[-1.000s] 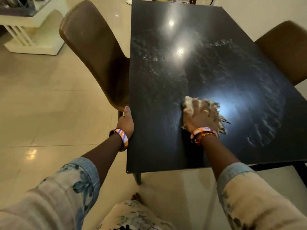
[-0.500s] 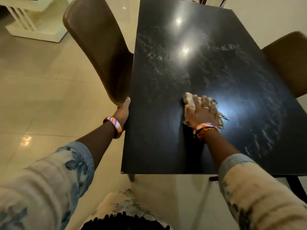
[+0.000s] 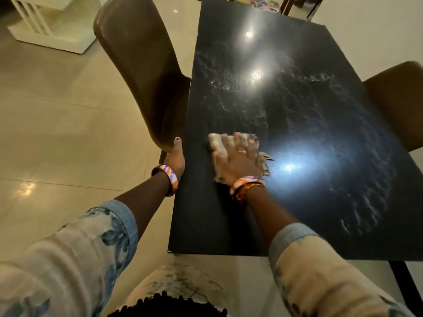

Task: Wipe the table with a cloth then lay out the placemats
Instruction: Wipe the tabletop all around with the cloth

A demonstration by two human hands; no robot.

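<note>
Stretching dark and glossy toward 12 o'clock, table point(image 3: 309, 133) running long axis 6 to 12, streaked damp arcs gleaming around 1 and 3 o'clock. Flanking at 10 o'clock, brown chair point(image 3: 142, 72). Pressing flat with fingers spread, right hand point(image 3: 238, 161) pinning cloth point(image 3: 217, 143) directly beneath, bunched, no clear axis. Gripping the table edge at 9 o'clock, left hand point(image 3: 175, 159). Placemats not showing.

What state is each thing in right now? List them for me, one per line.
table: dark top, damp wipe streaks across it, no placemats laid on it.
cloth: flat on the table, pressed under the right hand.
right hand: palm down on the cloth, blurred.
left hand: gripping the table's left edge.
left chair: tucked against the table's left side.
right chair: at the table's right side.
</note>
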